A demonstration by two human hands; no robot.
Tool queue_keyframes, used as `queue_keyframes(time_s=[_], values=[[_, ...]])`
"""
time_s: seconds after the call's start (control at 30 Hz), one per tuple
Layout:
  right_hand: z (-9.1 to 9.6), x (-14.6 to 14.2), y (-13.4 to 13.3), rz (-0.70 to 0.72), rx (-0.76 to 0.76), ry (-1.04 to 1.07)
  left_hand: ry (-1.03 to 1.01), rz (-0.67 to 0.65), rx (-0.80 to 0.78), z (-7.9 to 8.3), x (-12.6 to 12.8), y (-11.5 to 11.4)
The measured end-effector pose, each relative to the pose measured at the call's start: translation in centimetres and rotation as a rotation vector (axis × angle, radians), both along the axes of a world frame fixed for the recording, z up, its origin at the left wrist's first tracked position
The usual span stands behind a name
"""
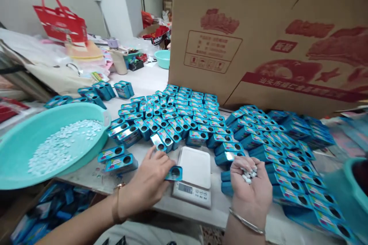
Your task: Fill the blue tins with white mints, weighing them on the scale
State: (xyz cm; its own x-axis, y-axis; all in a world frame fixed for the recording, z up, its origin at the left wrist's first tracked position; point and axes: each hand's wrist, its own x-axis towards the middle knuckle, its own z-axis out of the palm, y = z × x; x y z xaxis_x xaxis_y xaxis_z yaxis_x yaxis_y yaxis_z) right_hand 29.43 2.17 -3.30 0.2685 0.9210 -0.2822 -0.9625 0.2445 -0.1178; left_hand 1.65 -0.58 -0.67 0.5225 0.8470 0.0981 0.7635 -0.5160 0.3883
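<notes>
My left hand [151, 182] grips a small blue tin [174, 173] with a round hole in its top, held at the left edge of a white digital scale [194, 176]. My right hand [250, 187] is cupped palm up to the right of the scale, fingers curled around a small heap of white tablets [248, 175]. Several more blue tins [178, 116] cover the table beyond the scale. Others lie in rows [287, 160] to the right of my right hand. A teal basin [17, 149] at the left holds loose white tablets [61, 143].
A big brown cardboard box [267, 34] stands behind the tins. A red bag [60, 23], a beige cup [120, 61] and a small teal bowl [162, 58] sit at the back. Another teal container [352, 195] is at the right edge. More blue tins [48, 206] lie below the table's left front.
</notes>
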Motion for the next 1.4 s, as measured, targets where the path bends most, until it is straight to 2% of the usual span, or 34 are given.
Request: queue_keyframes(time_s=[0.07,0.17,0.3,0.4,0.53,0.7,0.8,0.93,1.07,1.2,1.3,1.4], values=[[-0.2,-0.5,0.1,0.024,-0.012,-0.008,0.103,0.031,0.034,-0.3,-2.5,-0.3],[-0.2,-1.5,0.4,0.059,-0.019,-0.023,0.268,0.101,0.146,-1.2,-5.1,0.8],[0.3,-2.5,0.4,0.087,-0.031,-0.017,0.402,0.197,0.288,-1.8,-6.8,3.4],[0.6,-2.5,0.1,0.083,-0.062,-0.039,0.364,0.281,0.304,-1.6,-7.8,4.1],[0.7,-2.2,-0.1,0.059,-0.078,-0.078,0.278,0.431,0.321,-2.2,-9.8,1.7],[0.5,-3.0,0.1,0.087,-0.081,-0.062,0.285,0.579,0.398,-5.6,-11.9,-3.3],[0.5,-4.0,0.4,0.112,-0.063,-0.061,0.254,0.567,0.437,-7.1,-12.6,-4.8],[0.4,-4.5,0.3,0.137,-0.032,-0.057,0.191,0.512,0.429,-7.3,-13.1,-4.7],[-0.1,-3.7,-0.2,0.132,-0.022,-0.081,0.044,0.424,0.477,-7.6,-13.4,-4.2],[-0.6,-2.2,-0.6,0.101,-0.032,-0.085,-0.035,0.334,0.432,-8.1,-13.2,-4.8],[-0.8,-1.2,-0.7,0.067,-0.038,-0.069,-0.113,0.316,0.379,-6.8,-11.9,-4.8],[-0.9,-0.9,-0.6,0.039,-0.027,-0.076,-0.264,0.279,0.336,-4.0,-8.6,-3.4]])
